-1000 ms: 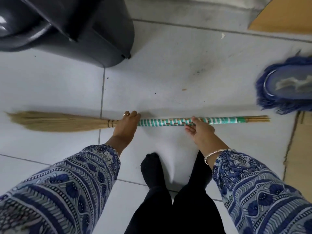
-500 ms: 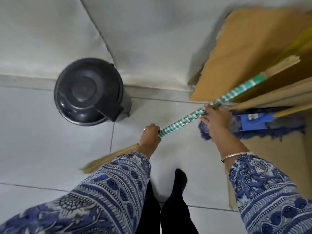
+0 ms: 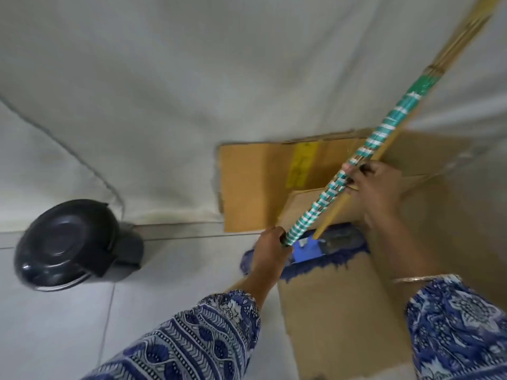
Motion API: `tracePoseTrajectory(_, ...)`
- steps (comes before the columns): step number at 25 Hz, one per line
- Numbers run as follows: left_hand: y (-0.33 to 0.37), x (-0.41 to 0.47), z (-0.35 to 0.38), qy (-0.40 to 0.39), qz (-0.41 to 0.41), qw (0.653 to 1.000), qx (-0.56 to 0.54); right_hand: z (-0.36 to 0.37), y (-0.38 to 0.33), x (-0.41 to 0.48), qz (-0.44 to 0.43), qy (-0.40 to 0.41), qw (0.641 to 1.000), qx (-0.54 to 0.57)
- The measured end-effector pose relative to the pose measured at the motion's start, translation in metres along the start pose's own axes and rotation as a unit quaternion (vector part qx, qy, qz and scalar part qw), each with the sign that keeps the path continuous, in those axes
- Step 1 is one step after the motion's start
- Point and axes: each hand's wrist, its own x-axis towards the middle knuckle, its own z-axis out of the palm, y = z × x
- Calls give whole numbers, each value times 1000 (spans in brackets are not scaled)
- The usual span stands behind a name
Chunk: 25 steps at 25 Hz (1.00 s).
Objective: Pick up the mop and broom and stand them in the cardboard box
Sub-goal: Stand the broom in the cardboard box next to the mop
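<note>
Both hands — left hand [image 3: 270, 244], right hand [image 3: 374, 185] — clenched around the broom [image 3: 354, 160], bristles hidden, tip cut off.

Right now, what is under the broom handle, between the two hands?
The blue mop head and its wooden pole, resting on cardboard. The left hand hides the mop head's left part.

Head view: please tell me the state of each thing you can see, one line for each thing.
Broom: lifted, tilted, held by both hands.
Left hand: closed on the broom's lower handle.
Right hand: closed on the broom higher up.
Mop: head down on the cardboard, wooden handle leaning up.
Cardboard box: open, flaps spread.
Black bin: lid closed, standing on the floor.
</note>
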Motion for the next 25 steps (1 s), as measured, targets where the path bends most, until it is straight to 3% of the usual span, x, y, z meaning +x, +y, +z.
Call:
tracePoseTrajectory(5, 136, -5, 96, -20, 39, 998, -37, -144, -20, 46, -44, 9, 999, -10)
tracePoseTrajectory(10, 213, 19, 164, -32, 41, 997, -63, -214, -22, 94, -94, 53, 993, -55)
tracePoseTrajectory(19, 255, 112, 259, -60, 26, 997, -52, -254, 22, 202, -73, 81, 991, -80)
tracePoseTrajectory(25, 255, 148, 317, -71, -34, 995, -58, -270, 72, 256, -45, 49, 994, -90)
